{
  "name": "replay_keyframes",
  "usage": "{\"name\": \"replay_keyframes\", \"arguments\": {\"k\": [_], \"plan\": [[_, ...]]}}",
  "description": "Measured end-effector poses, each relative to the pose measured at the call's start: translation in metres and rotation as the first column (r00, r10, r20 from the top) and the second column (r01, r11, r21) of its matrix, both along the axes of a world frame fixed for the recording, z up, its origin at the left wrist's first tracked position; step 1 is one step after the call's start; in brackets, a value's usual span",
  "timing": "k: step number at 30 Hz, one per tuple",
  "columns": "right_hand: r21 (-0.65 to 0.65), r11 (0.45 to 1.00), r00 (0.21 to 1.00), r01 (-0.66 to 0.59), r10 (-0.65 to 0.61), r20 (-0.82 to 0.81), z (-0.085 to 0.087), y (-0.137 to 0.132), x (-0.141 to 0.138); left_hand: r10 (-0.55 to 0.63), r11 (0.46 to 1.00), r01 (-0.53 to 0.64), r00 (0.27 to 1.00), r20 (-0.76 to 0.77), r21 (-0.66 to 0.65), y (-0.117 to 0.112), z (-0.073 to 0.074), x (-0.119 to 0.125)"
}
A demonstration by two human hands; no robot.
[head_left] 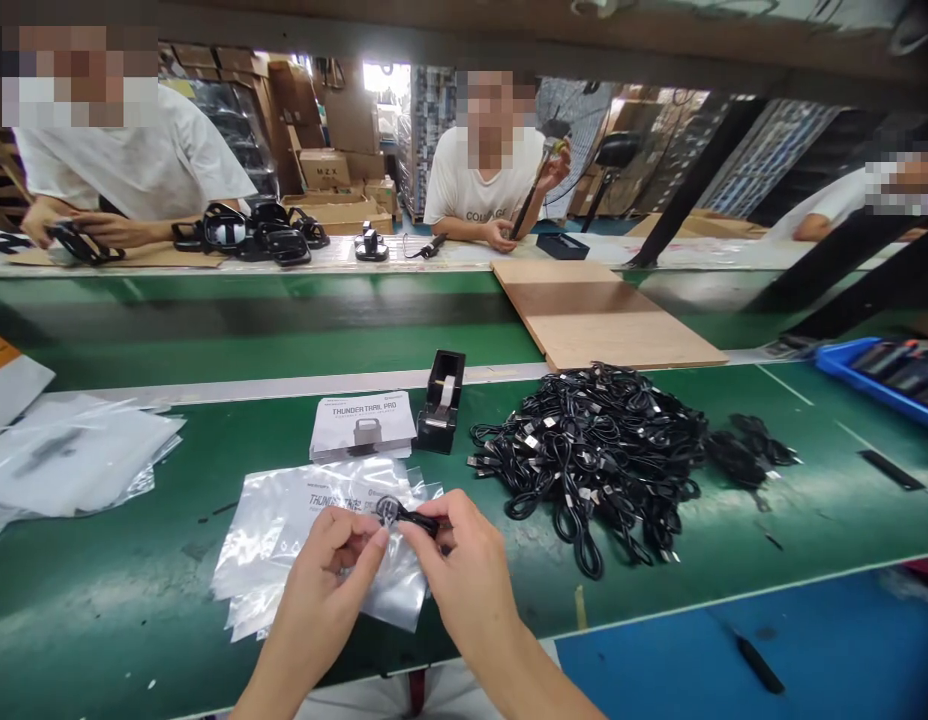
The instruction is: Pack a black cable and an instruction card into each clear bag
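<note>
Both my hands are over a stack of clear plastic bags (258,530) with printed leaflets inside. A bundled black USB cable (419,519) is pinched between the thumb and fingers of my right hand (468,560). My left hand (333,570) pinches at the cable's other end, where something clear and shiny shows; I cannot make out what it is. To the right lies a large heap of black USB cables (599,460). Just beyond the bags sit a stack of printed manuals (363,425) and a black tape dispenser (440,405).
More plastic bags (81,455) lie at the left. A few cables (749,447) are right of the heap, near a blue bin (846,365). A wooden board (606,315) bridges toward the far bench, where co-workers (483,180) sit with black devices (246,232).
</note>
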State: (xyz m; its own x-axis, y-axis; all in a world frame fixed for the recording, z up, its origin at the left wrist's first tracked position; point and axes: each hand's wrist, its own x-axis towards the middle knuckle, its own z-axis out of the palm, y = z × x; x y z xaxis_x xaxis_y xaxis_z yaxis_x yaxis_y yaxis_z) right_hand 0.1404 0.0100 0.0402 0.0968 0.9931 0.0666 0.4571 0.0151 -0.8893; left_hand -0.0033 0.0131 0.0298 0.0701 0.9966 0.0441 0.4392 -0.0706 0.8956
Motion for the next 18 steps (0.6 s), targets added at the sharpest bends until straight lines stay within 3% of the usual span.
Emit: {"name": "replay_keyframes", "arguments": {"k": [2, 5, 9, 13, 18], "plan": [[0.036, 0.998, 0.997, 0.058, -0.057, -0.044, -0.004, 0.001, -0.009, 0.000, 1.000, 0.000, 0.999, 0.037, -0.011, -0.001, 0.002, 0.002], [0.066, 0.997, 0.995, -0.045, 0.051, -0.085, 0.000, 0.002, -0.013, 0.029, 0.999, -0.027, 0.994, 0.103, -0.020, -0.001, 0.008, 0.002], [0.016, 0.950, 0.949, -0.312, 0.313, -0.037, 0.022, 0.001, -0.005, 0.090, 0.994, -0.075, 0.977, 0.193, -0.081, 0.005, 0.022, -0.005], [-0.073, 0.909, 0.908, -0.410, 0.414, 0.064, 0.044, 0.011, -0.002, 0.125, 0.990, -0.105, 0.964, 0.233, -0.096, 0.011, 0.043, -0.014], [0.053, 0.810, 0.787, -0.585, 0.550, 0.280, 0.077, 0.034, -0.007, 0.151, 0.986, -0.164, 0.958, 0.243, 0.034, 0.013, 0.060, -0.028]]}}
